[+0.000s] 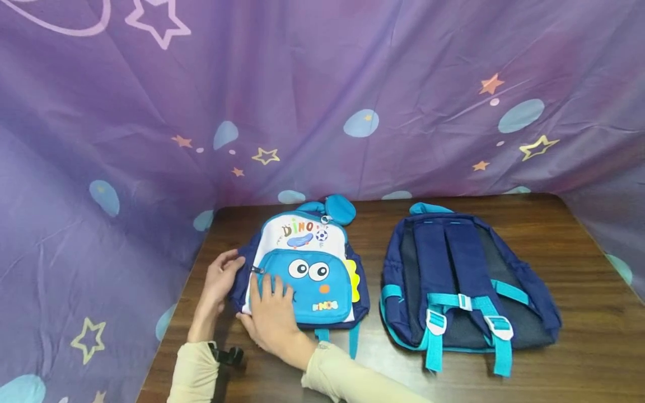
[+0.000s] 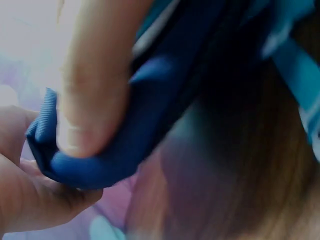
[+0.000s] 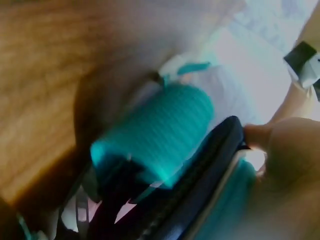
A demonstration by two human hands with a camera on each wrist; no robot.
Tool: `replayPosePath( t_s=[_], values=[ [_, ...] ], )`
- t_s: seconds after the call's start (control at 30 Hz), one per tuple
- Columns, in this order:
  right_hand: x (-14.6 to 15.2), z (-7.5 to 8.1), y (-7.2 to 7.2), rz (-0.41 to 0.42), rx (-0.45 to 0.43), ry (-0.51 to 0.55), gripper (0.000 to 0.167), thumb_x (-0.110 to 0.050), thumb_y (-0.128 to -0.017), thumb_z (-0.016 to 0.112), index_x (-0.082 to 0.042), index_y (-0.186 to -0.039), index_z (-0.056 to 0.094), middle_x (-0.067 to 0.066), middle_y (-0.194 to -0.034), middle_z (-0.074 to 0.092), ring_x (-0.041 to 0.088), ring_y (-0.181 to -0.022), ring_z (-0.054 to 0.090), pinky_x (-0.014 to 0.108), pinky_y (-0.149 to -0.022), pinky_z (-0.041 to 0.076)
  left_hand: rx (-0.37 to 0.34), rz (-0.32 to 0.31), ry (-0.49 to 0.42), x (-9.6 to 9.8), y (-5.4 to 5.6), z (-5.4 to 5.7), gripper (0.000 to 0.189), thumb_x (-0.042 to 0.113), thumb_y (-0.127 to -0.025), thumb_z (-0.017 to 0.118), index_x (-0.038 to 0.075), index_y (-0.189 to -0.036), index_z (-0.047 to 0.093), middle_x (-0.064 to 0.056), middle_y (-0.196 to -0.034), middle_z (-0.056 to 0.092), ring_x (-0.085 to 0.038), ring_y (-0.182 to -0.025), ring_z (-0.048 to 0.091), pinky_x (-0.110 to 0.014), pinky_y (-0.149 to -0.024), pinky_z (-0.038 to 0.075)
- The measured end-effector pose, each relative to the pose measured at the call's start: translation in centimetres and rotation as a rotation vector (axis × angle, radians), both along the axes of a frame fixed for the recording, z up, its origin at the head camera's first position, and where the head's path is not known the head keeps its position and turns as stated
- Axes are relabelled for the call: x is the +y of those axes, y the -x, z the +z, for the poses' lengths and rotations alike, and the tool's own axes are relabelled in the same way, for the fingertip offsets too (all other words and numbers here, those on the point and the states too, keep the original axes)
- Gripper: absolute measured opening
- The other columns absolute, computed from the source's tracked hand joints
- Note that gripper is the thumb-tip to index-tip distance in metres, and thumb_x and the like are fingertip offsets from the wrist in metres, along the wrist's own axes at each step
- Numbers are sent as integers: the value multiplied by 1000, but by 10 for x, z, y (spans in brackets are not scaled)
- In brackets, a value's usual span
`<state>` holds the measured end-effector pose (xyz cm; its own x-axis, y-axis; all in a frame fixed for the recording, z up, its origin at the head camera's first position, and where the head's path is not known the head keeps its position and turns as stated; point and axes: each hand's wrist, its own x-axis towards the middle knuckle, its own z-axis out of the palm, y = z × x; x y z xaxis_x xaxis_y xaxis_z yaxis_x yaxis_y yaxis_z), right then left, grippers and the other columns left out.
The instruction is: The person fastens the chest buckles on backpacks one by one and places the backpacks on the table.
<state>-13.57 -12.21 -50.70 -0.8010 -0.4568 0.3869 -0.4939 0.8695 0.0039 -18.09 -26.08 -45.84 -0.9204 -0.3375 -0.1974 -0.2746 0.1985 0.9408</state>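
A child's dinosaur backpack (image 1: 307, 296), blue and white with navy sides, lies front up on the table. My left hand (image 1: 221, 277) grips its navy side at the left. Seen from the left wrist, navy fabric (image 2: 95, 172) is folded between the fingers (image 2: 30, 200) and a digit lying over it. My right hand (image 1: 274, 316) rests on the lower left of the blue front pocket with straight fingers, the thumb by the bottom corner. In the right wrist view, a teal strap (image 3: 155, 130) stands out beside the backpack's dark edge.
A second navy backpack (image 1: 466, 240) lies to the right, straps up, with teal webbing and white buckles. Both bags are on a brown wooden table (image 1: 544, 229). A purple curtain (image 1: 312, 73) with stars hangs behind and at the sides. A round teal pouch (image 1: 341, 210) hangs near the first bag's top handle.
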Motion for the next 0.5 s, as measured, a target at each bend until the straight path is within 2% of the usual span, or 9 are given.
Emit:
replayPosePath(
  t_s=[0.07, 0.17, 0.27, 0.37, 0.5],
  values=[
    [6, 5, 2, 22, 7, 77, 83, -70, -92, 46, -11, -150, 41, 13, -135, 54, 31, -119, 53, 44, -85, 46, 39, 20, 0, 5, -1, 6, 44, 17, -100, 58, 2, -141, 52, -14, -119, 63, 3, -81, 57, -15, -71, 49],
    [14, 9, 6, 42, 26, 197, 82, -68, -92, 49, -9, -149, 41, 13, -133, 56, 30, -114, 56, 42, -81, 45, 89, 42, -14, 14, 0, 11, 43, 16, -99, 59, 4, -140, 55, -5, -117, 60, 3, -89, 54, -13, -74, 49],
    [19, 13, 9, 55, 37, 299, 83, -67, -91, 53, -10, -149, 41, 13, -132, 56, 29, -110, 56, 39, -79, 42, 125, 47, -54, 22, 0, 17, 42, 18, -99, 59, 7, -140, 56, -3, -119, 58, 1, -92, 55, -13, -76, 50],
    [22, 16, 11, 69, 50, 370, 82, -65, -92, 53, -9, -150, 41, 14, -132, 56, 29, -108, 56, 38, -78, 41, 161, 52, -119, 29, 0, 25, 42, 20, -100, 59, 10, -141, 56, -6, -120, 61, 0, -86, 61, -16, -74, 53],
    [25, 22, 13, 83, 14, 468, 79, -61, -94, 52, -8, -151, 38, 15, -135, 53, 30, -111, 53, 40, -81, 40, 195, 42, -159, 39, 0, 38, 41, 23, -101, 58, 14, -141, 57, -9, -120, 63, -1, -80, 65, -19, -71, 55]
  ],
)
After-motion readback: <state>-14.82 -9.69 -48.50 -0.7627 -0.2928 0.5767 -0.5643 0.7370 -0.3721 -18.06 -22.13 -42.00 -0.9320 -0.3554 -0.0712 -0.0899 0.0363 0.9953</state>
